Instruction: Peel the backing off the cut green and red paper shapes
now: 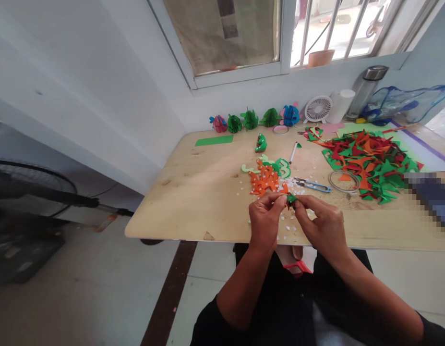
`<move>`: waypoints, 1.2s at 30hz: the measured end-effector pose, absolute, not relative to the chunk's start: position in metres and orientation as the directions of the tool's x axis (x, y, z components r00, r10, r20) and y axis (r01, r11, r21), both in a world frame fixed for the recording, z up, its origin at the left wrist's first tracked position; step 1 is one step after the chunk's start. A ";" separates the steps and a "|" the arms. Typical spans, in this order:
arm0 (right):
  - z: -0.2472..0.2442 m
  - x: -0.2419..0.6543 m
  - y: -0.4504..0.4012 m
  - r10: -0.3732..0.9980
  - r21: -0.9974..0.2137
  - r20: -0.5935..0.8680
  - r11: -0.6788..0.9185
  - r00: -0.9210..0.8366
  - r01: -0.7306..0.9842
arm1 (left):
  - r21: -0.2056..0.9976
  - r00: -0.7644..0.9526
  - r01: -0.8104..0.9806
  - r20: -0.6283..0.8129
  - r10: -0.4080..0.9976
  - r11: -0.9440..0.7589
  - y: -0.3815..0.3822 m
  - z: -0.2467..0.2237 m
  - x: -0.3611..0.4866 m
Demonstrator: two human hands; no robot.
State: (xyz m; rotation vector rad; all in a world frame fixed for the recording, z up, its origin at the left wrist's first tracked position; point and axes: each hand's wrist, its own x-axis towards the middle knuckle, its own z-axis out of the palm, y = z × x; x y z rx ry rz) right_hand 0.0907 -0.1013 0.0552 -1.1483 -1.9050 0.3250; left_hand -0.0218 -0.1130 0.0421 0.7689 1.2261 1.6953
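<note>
Between my two hands, near the table's front edge, is a small green and dark red paper piece [291,197]. My left hand [266,216] pinches its left side with thumb and forefinger. On its right side, my right hand [321,222] has its fingertips closed on the same piece. Just beyond my hands lies a pile of orange paper cutouts [264,180] with white bits on them. Light and dark green curved cutouts [282,167] lie behind that pile. Blue-handled thread snips [314,185] rest to the right, among small white paper scraps.
A roll of tape [344,181] lies beside a large heap of red, orange and green paper scraps [373,161]. Several folded paper figures [250,119] line the wall by a small white fan [318,109]. A white pen [293,153] and a green strip [214,141] lie on the table [186,192].
</note>
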 end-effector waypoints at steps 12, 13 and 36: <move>0.061 0.096 -0.104 0.827 -0.631 0.506 0.549 -0.246 0.548 | 0.927 -0.432 -0.356 -0.047 0.901 -0.122 -0.117 0.048 -0.028; 0.062 0.095 -0.104 0.826 -0.625 0.510 0.549 -0.242 0.555 | 0.946 -0.443 -0.289 0.001 0.896 -0.144 -0.118 0.047 -0.027; 0.058 0.090 -0.105 0.803 -0.530 0.534 0.562 -0.264 0.636 | 0.902 -0.300 0.286 0.406 0.863 -0.325 -0.127 0.045 -0.030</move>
